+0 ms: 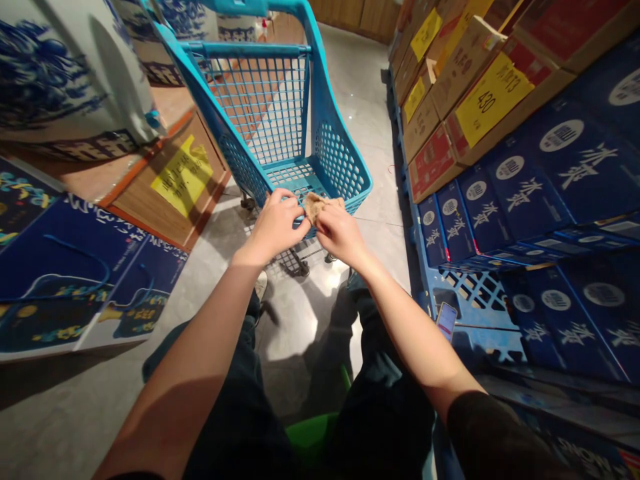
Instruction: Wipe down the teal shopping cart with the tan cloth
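A blue plastic shopping cart (343, 147) stands in front of me, its basket's low end closest to my hands. My left hand (280, 223) is closed with curled fingers at the near rim of the basket, its thumb pointing toward a tan, crumpled cloth (313, 205). That cloth is pinched in my right hand (341, 230), over the same rim. The fingertips of the right hand are partly hidden by the hand itself. Only a small distance separates the two hands.
Blue boxed cases (530, 180) and brown cartons (480, 100) are stacked on a blue pallet (480, 307) at right, where a phone (447, 320) lies. At left are large blue-and-white jars (55, 73), a wooden platform (140, 207) and dark blue gift bags (65, 267).
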Tool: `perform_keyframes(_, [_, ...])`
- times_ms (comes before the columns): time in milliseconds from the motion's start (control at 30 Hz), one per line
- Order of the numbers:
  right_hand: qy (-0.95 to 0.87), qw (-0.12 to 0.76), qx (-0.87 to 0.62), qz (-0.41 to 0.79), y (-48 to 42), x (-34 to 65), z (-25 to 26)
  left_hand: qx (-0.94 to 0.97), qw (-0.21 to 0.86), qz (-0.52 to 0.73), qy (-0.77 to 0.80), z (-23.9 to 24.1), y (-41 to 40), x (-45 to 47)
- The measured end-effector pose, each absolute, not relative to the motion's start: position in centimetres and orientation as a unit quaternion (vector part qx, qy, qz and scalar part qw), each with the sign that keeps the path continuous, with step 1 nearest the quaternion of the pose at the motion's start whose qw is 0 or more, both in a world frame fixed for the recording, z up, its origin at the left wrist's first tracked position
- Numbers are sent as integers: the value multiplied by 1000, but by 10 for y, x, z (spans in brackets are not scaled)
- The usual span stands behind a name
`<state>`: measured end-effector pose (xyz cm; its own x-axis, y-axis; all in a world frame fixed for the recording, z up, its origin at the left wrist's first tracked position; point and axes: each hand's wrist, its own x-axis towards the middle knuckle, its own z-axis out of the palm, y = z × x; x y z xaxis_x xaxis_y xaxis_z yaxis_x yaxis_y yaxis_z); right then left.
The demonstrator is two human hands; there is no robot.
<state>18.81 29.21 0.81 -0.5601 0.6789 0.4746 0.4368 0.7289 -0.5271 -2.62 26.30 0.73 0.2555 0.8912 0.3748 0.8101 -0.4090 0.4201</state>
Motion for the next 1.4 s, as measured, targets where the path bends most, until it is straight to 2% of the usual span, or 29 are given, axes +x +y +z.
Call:
perform_keyframes(200, [-749, 413, -509, 96, 339, 218, 17, 791, 86, 288, 532, 8, 262, -23])
perform_keyframes(500, [-843, 345, -357, 207, 272, 158, 11, 805, 108, 265, 520, 7, 265, -25])
perform_keyframes(700, [-745, 419, -501, 138, 327, 208, 21, 811, 109, 277, 504, 7, 265, -25])
perform_keyframes(767, [-739, 417, -512, 131, 326, 207, 18, 810, 107, 274, 508, 8, 265, -24])
perform_keyframes(1000, [-857, 321, -338, 221, 266, 160, 11, 801, 120, 264, 524, 8, 265, -24])
perform_keyframes(1100, [-841, 333, -371, 210, 287, 181, 18, 806, 112, 264, 517, 7, 266, -26])
perform_keyframes(1267, [-744, 410, -513, 126, 337, 228, 20, 814, 104, 261, 509, 10, 265, -26])
perform_keyframes(1400, [-783, 389, -471, 117, 312, 206, 8, 816, 96, 247, 514, 11, 264, -24])
